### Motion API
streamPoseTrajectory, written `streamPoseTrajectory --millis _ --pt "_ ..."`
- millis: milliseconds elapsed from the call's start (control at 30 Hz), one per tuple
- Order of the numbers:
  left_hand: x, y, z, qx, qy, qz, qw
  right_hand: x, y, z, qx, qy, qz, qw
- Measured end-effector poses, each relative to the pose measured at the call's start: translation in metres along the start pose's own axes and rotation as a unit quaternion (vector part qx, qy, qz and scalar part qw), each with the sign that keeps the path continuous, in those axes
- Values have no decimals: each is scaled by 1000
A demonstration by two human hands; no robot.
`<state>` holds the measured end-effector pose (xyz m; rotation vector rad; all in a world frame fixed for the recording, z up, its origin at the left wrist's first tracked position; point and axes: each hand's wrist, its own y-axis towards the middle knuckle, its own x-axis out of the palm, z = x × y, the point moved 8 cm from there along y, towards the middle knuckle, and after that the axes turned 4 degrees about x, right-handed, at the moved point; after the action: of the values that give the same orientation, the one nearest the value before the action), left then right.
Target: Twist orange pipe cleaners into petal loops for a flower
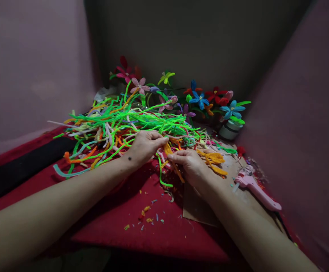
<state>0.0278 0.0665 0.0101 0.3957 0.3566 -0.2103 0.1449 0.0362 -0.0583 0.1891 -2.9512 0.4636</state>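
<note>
Between thumb and fingers, my left hand (147,145) pinches the upper end of an orange pipe cleaner (168,149). My right hand (191,164) has its thumb and index finger closed on the same pipe cleaner lower down. Just beyond both hands spreads a tangled heap of pipe cleaners (153,121), mostly bright green, with orange, white and pale blue ones mixed in. To the right of my right hand lie several looped orange pipe cleaner pieces (213,160). A green pipe cleaner (161,175) hangs down over the red cloth between my hands.
Finished pipe-cleaner flowers (200,99) stand along the back. A small lidded jar (230,129) is at the back right. A pink glue gun (257,187) rests on cardboard (200,207) at right. A black strip (25,166) lies left on the red cloth (119,226), which holds scattered clippings.
</note>
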Motion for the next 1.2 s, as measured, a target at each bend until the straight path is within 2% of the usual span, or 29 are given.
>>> streamPoseTrajectory --millis 133,200,333,500,600,667,733,800,833,933,1000,1200 --pt "3 -1 -17 -77 -133 23 988 -11 -2 -2 -27 -14 35 999" --pt "11 -4 -21 -87 -151 -7 985 -13 -3 -3 -46 -15 41 998" --pt "27 -13 -20 -89 -115 -83 986 -8 -5 -3 -66 -28 23 997" --pt "27 -16 -8 -70 -69 -77 992 -2 -8 -8 -92 -39 -2 995" --pt "26 -18 -1 -18 -20 -77 997 -3 -11 -9 -91 -56 17 994" --pt "21 -20 9 70 52 -42 995 -3 -12 -9 -89 -58 27 994" --pt "18 -25 21 168 123 0 978 -1 -14 -9 -95 -58 26 993" --pt "17 -28 25 205 149 17 967 2 -14 -8 -96 -61 16 993" --pt "16 -26 23 188 141 15 972 3 -13 -6 -89 -57 10 994" --pt "16 -18 7 63 57 -24 996 3 -9 1 -57 -8 -7 998" --pt "19 -16 0 -5 -8 -57 998 1 -6 4 -54 35 -12 998" --pt "23 -18 -5 -64 -38 -86 993 -13 -1 -2 -97 148 27 984"
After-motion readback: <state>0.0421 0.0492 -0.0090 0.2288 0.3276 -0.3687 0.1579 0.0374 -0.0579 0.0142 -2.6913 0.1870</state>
